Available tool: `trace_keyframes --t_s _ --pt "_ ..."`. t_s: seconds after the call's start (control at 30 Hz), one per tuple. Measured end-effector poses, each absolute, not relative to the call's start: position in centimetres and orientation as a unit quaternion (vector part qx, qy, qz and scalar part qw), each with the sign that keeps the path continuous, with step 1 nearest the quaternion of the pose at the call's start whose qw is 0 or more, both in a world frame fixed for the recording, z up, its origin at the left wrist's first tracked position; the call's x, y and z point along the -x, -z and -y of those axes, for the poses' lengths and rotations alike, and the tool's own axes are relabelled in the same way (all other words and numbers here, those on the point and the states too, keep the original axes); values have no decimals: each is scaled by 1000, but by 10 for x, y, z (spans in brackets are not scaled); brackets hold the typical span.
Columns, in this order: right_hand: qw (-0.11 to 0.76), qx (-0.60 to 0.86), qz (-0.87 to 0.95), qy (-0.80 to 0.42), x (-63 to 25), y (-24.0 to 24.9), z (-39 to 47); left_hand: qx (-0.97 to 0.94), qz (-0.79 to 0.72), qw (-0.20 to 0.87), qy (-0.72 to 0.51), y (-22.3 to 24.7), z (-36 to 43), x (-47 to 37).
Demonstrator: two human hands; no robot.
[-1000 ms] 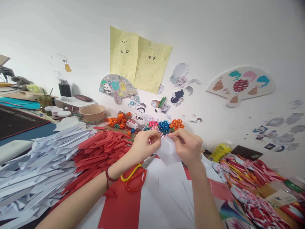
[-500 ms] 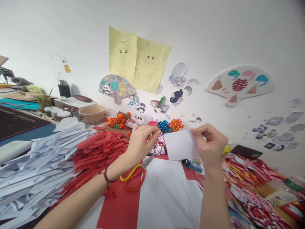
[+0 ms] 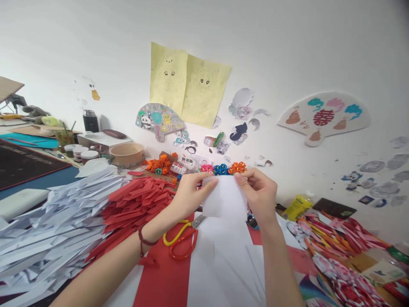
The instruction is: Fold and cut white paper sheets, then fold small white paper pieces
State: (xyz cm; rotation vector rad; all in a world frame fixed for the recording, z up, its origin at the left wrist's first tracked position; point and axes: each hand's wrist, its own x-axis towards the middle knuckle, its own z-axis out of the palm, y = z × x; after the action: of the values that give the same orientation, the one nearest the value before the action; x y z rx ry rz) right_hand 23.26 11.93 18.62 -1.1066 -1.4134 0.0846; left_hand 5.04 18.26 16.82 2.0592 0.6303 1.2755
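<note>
A small white sheet of paper (image 3: 225,199) hangs upright between my two hands. My left hand (image 3: 193,192) pinches its upper left corner between thumb and fingers. At the upper right corner, my right hand (image 3: 260,194) grips the same sheet. Below it lie larger white sheets (image 3: 223,268), on top of red paper (image 3: 166,281). Scissors with yellow and red handles (image 3: 182,243) rest just left of the white sheets, blades partly behind the held paper. A blue item with a dark round part (image 3: 252,220) is half hidden by my right wrist.
Heaps of folded white strips (image 3: 60,230) and red strips (image 3: 137,204) fill the left side. Behind my hands are orange, blue and pink flowers (image 3: 220,169) and a tan bowl (image 3: 127,154). To the right are a yellow bottle (image 3: 298,207) and colourful strips (image 3: 338,234).
My right hand has moved left, bringing the small sheet to my left hand, which has taken hold of its other corner. The view has shifted slightly.
</note>
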Motion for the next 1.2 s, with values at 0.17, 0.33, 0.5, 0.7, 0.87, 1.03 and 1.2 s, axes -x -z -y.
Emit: trace_keyframes --t_s 0.17,0.33,0.5,0.7,0.87,1.03,1.2 --pt "513 510 687 -60 -233 -185 -124 -828 -253 224 -448 -173 -193 -42" --pt "466 527 709 -49 -227 -184 -122 -860 -231 172 -420 -175 -195 -38" --pt "436 513 738 -50 -223 -188 -118 -881 -213 130 -402 -171 -193 -41" --pt "435 513 738 -56 -223 -186 -119 -872 -208 116 -427 -170 -194 -43" --pt "447 497 736 -108 -220 -185 -120 -862 -170 110 -466 -168 -192 -45" --pt "460 477 736 -139 -220 -187 -121 -848 -147 85 -502 -167 -189 -47" --pt "446 467 751 -142 -221 -186 -122 -848 -142 79 -504 -167 -189 -46"
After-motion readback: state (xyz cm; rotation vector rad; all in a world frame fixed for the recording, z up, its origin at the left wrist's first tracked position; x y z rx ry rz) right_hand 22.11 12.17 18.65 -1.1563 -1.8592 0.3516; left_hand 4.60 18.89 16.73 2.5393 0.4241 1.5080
